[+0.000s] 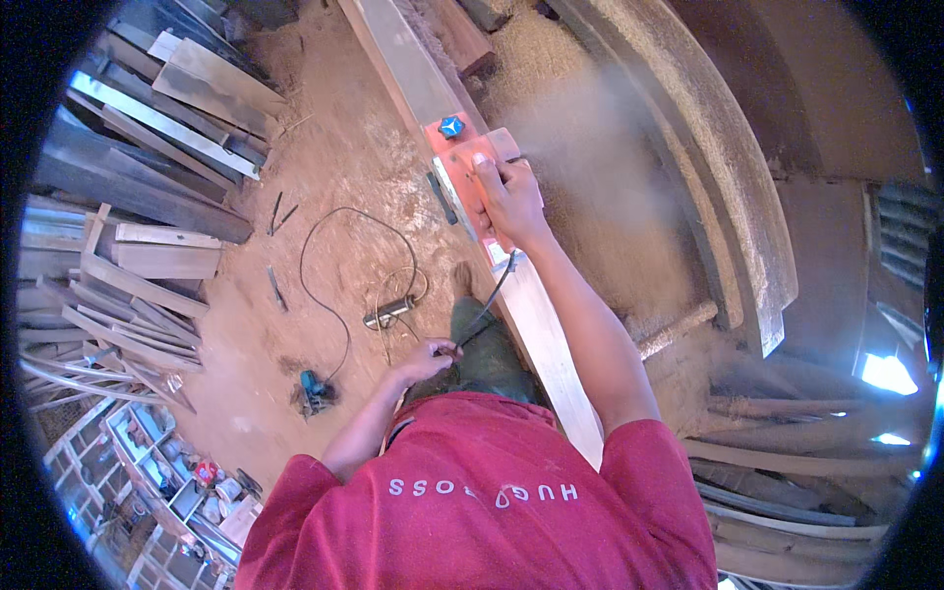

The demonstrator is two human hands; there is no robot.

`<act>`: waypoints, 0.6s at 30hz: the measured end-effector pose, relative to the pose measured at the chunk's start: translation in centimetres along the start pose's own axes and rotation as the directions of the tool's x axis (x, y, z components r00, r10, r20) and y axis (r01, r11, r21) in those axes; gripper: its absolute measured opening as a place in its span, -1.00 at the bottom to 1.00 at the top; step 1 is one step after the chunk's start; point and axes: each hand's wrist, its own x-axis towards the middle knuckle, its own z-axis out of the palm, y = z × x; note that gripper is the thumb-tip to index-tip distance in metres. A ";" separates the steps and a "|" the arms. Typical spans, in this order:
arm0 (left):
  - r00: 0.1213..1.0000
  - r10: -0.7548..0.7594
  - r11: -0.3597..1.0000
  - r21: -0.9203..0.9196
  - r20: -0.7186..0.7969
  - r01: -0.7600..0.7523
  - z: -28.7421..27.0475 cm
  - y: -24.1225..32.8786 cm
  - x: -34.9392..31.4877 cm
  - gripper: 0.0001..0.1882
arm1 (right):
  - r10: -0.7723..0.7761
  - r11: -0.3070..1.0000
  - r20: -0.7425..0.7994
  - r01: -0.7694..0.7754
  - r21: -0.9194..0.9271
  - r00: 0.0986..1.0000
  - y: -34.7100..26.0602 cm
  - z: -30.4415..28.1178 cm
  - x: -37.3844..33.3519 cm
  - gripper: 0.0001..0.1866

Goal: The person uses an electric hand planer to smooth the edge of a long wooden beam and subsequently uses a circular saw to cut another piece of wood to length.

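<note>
My right hand (513, 202) is wrapped round the handle of a red-orange electric planer (454, 162) with a blue front knob (451, 127). The planer rests on a long, pale wooden beam (551, 339) that runs from the far middle down along my right side. Pale dust sprays out to the planer's right. From the tool's rear a dark power cord (500, 285) comes back toward me, and my left hand (431, 360) is closed on it near my waist. The planer's underside is hidden.
Large curved timbers (723, 147) lie to the right. On the dusty floor at left are a teal power tool (313, 388), a grey cylindrical tool (389, 312) and a looping cable (305, 246). Planks (187, 147) are stacked along the far left; a cluttered shelf (177, 472) stands near left.
</note>
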 end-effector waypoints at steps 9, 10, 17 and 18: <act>1.000 -0.016 0.999 0.034 0.024 0.015 -6.5 5.2 2.6 -0.67 | 0.060 0.994 0.044 -0.063 0.092 0.997 -2.7 3.5 9.9 -0.41; 1.000 -0.013 1.000 0.026 0.029 0.012 -7.6 5.6 3.0 -0.66 | 0.012 0.999 0.018 -0.012 0.038 1.000 -2.6 3.9 11.5 -0.41; 0.998 0.031 0.998 0.058 0.046 -0.034 -13.8 8.9 5.1 -0.65 | -0.077 0.988 -0.007 0.075 -0.138 0.997 -3.0 6.7 19.5 -0.43; 0.998 0.026 0.998 0.062 0.060 -0.030 -14.6 9.6 5.4 -0.65 | -0.077 0.988 -0.005 0.075 -0.134 0.997 -3.2 7.2 20.5 -0.43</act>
